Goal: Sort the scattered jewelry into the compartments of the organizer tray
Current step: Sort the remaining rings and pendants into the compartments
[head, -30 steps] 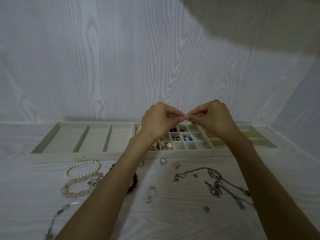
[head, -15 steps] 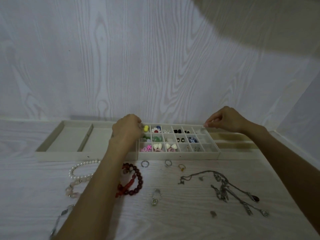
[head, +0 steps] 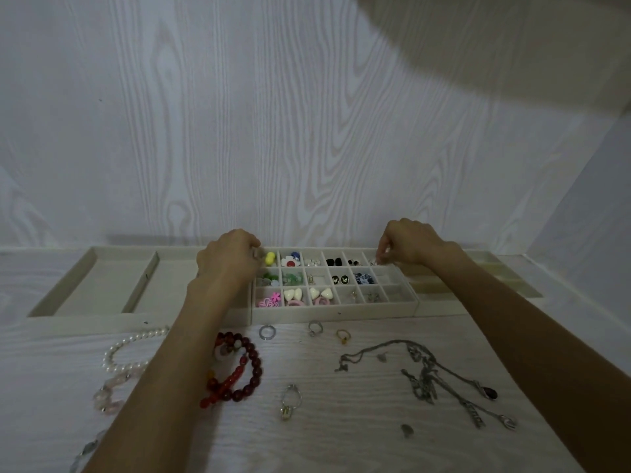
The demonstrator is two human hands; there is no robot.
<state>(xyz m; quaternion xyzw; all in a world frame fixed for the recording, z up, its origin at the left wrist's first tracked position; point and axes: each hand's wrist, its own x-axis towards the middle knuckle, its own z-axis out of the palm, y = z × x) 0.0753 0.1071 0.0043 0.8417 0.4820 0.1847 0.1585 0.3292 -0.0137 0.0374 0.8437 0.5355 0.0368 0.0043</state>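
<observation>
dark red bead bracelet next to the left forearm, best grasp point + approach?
Pinch the dark red bead bracelet on its right arc, coming from above and from the right. It lies flat in a loop, that side is bare table, while the left forearm covers its left edge and an orange-red strand overlaps the lower left.

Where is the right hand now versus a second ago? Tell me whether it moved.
Yes. The right hand has gone rightward and away from the person, from the middle above the grid tray to that tray's far right corner compartment.
</observation>
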